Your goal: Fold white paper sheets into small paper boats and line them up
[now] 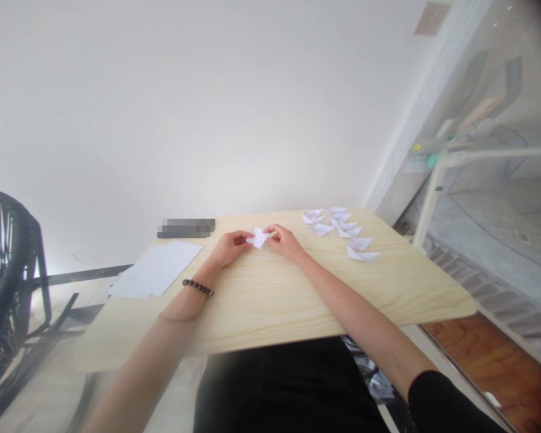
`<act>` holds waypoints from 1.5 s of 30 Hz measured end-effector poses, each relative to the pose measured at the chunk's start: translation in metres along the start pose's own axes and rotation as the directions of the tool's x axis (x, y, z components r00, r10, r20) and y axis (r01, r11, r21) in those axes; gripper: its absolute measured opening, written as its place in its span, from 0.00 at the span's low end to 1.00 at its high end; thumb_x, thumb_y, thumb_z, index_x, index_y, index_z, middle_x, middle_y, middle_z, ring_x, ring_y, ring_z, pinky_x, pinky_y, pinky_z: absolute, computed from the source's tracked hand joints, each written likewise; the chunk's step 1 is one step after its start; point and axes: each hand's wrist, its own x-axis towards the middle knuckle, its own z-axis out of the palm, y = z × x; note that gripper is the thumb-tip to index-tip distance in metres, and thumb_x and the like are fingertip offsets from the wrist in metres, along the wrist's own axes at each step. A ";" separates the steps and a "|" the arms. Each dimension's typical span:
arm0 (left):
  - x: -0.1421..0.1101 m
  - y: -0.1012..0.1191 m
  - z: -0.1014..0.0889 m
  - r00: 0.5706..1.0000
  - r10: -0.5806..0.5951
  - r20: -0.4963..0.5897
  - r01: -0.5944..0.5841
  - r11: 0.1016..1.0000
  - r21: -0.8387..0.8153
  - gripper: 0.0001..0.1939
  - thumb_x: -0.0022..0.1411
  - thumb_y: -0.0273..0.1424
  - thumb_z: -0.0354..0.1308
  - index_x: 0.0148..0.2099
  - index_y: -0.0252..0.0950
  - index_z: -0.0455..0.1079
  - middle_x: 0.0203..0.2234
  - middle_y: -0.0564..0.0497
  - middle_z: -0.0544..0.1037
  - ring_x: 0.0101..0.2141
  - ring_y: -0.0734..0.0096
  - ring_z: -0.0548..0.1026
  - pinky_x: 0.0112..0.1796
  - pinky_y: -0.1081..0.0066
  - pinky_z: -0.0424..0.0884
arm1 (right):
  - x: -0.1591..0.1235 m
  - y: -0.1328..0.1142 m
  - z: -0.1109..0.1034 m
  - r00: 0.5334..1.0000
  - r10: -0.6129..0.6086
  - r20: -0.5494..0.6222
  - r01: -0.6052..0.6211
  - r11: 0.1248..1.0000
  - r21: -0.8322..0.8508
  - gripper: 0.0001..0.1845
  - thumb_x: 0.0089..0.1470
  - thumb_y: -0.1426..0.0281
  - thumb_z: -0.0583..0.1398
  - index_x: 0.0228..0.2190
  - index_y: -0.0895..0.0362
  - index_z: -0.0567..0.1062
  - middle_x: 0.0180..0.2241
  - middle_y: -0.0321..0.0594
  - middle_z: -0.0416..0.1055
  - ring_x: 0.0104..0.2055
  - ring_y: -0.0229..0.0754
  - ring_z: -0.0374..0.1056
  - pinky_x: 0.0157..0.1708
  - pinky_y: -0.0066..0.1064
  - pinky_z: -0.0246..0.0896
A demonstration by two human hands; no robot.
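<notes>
Between my two hands, above the middle of the wooden table (270, 300), is a small piece of folded white paper (259, 239). My left hand (231, 246), with a dark bead bracelet (198, 287) on its wrist, pinches the paper's left edge. The fingers of my right hand (283, 242) are closed on its right edge. Off to the right stand several folded paper boats (362, 249), some close together near the back edge. At the left lie flat white paper sheets (157, 269), partly overlapping.
A dark, pixelated object (186, 228) lies at the back left of the table. Behind the table rises a white wall (207, 120). A dark woven chair (9, 270) stands at the far left, and a white metal frame (433, 192) is beyond the right edge.
</notes>
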 end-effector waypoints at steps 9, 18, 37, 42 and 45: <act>-0.002 0.009 0.004 1.000 -0.006 0.009 0.007 0.999 -0.042 0.20 0.43 0.34 0.61 0.39 0.32 0.65 0.32 0.48 0.73 0.33 0.69 0.72 0.37 0.67 0.66 | 0.001 0.002 0.001 1.000 -0.013 0.000 0.013 1.000 -0.017 0.16 0.44 0.73 0.52 0.39 0.55 0.65 0.36 0.37 0.66 0.21 0.29 0.61 0.23 0.23 0.57; -0.003 0.008 0.005 1.000 0.000 0.020 0.000 1.000 -0.001 0.19 0.44 0.35 0.61 0.39 0.32 0.64 0.30 0.48 0.73 0.30 0.70 0.72 0.32 0.70 0.66 | -0.003 -0.009 -0.002 0.999 -0.022 0.031 0.023 1.000 -0.017 0.09 0.43 0.71 0.53 0.31 0.57 0.68 0.24 0.31 0.66 0.20 0.30 0.59 0.24 0.23 0.54; -0.003 0.010 0.008 0.988 0.157 -0.002 -0.155 0.975 0.159 0.19 0.44 0.34 0.61 0.41 0.36 0.66 0.40 0.47 0.67 0.34 0.72 0.69 0.33 0.72 0.68 | -0.004 -0.004 -0.002 0.993 -0.026 0.111 0.015 0.995 0.099 0.08 0.45 0.69 0.53 0.31 0.56 0.66 0.31 0.34 0.66 0.24 0.32 0.67 0.23 0.22 0.57; -0.006 0.022 0.009 0.988 0.149 -0.027 -0.141 0.973 0.183 0.16 0.48 0.37 0.57 0.39 0.35 0.70 0.38 0.46 0.71 0.37 0.68 0.69 0.34 0.71 0.67 | -0.003 -0.004 0.000 0.995 -0.007 0.096 -0.011 0.983 0.184 0.11 0.44 0.68 0.54 0.33 0.56 0.65 0.35 0.37 0.66 0.23 0.31 0.66 0.23 0.23 0.60; -0.006 0.024 0.009 0.990 0.136 -0.036 -0.130 0.981 0.143 0.17 0.46 0.38 0.59 0.38 0.33 0.71 0.37 0.45 0.72 0.37 0.66 0.70 0.35 0.70 0.67 | -0.001 -0.002 0.000 0.996 -0.014 0.089 -0.004 0.980 0.199 0.09 0.44 0.68 0.54 0.31 0.57 0.65 0.33 0.36 0.67 0.24 0.32 0.67 0.24 0.24 0.60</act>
